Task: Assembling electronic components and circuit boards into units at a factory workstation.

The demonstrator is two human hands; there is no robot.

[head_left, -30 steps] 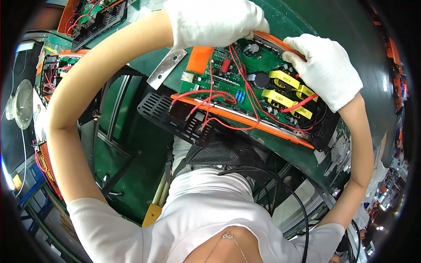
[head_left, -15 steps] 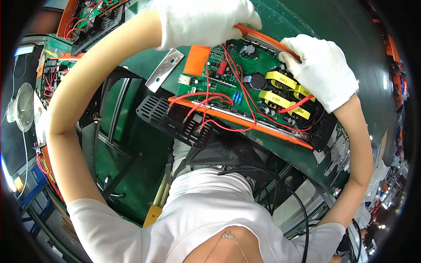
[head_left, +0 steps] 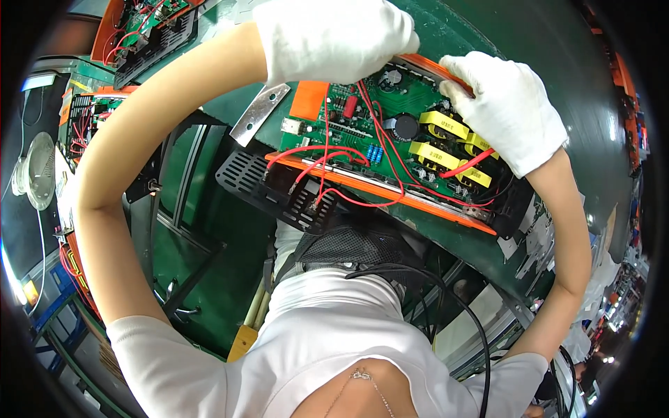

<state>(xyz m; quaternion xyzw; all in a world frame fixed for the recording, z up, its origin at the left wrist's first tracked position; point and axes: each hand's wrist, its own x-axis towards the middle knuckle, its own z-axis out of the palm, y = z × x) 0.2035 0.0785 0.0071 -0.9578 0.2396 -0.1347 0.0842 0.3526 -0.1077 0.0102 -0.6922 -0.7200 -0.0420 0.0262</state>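
An open orange metal housing (head_left: 453, 217) holds a green circuit board (head_left: 387, 104) with yellow-wrapped transformers (head_left: 446, 125), round capacitors and red wires (head_left: 327, 148). My right hand (head_left: 512, 111), in a white glove, pinches the housing's far orange wall with thumb and fingers. Also gloved, my left hand (head_left: 334, 40) is curled closed over the left part of that far wall. Whatever its fingers grip is hidden beneath the glove. At the near left, a slotted black end plate (head_left: 279, 191) hangs over the bench edge, with red wires running to it.
Left of the housing lies a flat metal bar (head_left: 259, 115) with holes. Similar opened units (head_left: 150, 35) stand at the far left. Metal scraps (head_left: 536, 237) lie by the near right of the green bench (head_left: 592, 132). A black cable (head_left: 467, 306) runs across my lap.
My left hand has turned and shifted slightly right along the far wall, its fingers more hidden. The housing has shifted very slightly; my right hand keeps its hold.
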